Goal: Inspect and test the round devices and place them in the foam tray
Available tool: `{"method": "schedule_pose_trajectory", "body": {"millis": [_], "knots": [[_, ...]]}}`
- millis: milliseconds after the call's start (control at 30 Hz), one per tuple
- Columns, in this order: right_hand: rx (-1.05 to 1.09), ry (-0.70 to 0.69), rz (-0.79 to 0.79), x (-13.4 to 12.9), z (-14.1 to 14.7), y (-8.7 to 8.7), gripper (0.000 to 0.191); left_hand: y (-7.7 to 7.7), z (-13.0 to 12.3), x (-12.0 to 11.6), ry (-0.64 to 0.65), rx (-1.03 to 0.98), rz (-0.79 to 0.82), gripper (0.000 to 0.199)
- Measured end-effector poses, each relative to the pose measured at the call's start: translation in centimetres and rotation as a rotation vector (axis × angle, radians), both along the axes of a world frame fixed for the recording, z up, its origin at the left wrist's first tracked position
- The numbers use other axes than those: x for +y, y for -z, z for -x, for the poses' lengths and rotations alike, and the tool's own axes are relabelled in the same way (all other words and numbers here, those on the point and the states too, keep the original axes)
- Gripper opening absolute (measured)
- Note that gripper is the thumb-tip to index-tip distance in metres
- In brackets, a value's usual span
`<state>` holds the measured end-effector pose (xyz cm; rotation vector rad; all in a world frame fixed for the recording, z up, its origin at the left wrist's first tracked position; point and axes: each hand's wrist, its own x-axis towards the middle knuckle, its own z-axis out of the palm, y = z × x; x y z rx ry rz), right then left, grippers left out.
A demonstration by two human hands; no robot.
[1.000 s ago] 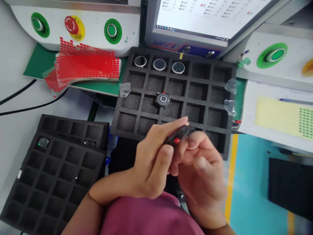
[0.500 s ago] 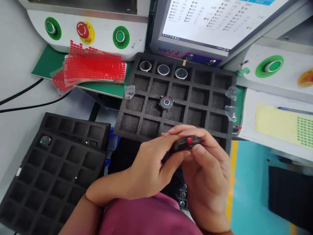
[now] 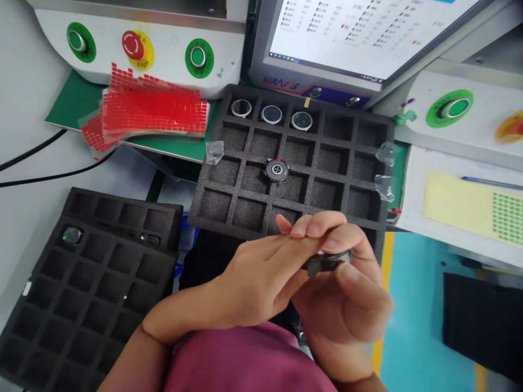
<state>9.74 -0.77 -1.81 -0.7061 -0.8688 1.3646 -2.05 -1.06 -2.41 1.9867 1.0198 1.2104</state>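
Observation:
Between my two hands, in front of the foam tray (image 3: 253, 212), is a dark round watch case (image 3: 327, 262) with a small red mark on its rim. My right hand (image 3: 347, 299) pinches it, thumb below and fingers above. My left hand (image 3: 261, 277) lies across its left end, fingers closed against it and partly hiding it. Face down on the dividers of the tray rests another watch case (image 3: 277, 170), its round back sensor and red tab showing. In the tray's far row sit three round watches (image 3: 302, 121) with silvery rims.
At left are stacked black foam trays (image 3: 93, 283), one pocket holding a watch with a green dot (image 3: 73, 236). Red sticker sheets (image 3: 155, 111) lie behind. A monitor (image 3: 327, 49), green buttons (image 3: 198, 56) and a red stop button (image 3: 133, 45) stand at the back. Paper (image 3: 453, 204) lies right.
The watch case has moved slightly right and down in my hands and turned, its red mark shifting right. My left fingers now reach further over it. The view has shifted slightly.

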Motion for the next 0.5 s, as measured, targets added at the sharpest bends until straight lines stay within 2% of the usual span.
{"method": "schedule_pose_trajectory", "body": {"millis": [167,333,500], "knots": [[0.019,0.065,0.027,-0.19,0.76,-0.5,0.003,0.35,-0.05,0.24,-0.019,0.018,-0.053,0.032],[0.038,0.06,0.015,-0.33,0.99,-0.36,0.006,0.59,-0.01,0.62,-0.012,0.021,-0.166,0.031],[0.09,0.037,0.009,0.08,1.09,0.21,0.004,0.64,0.11,0.81,-0.056,0.069,-0.175,0.028]]}}
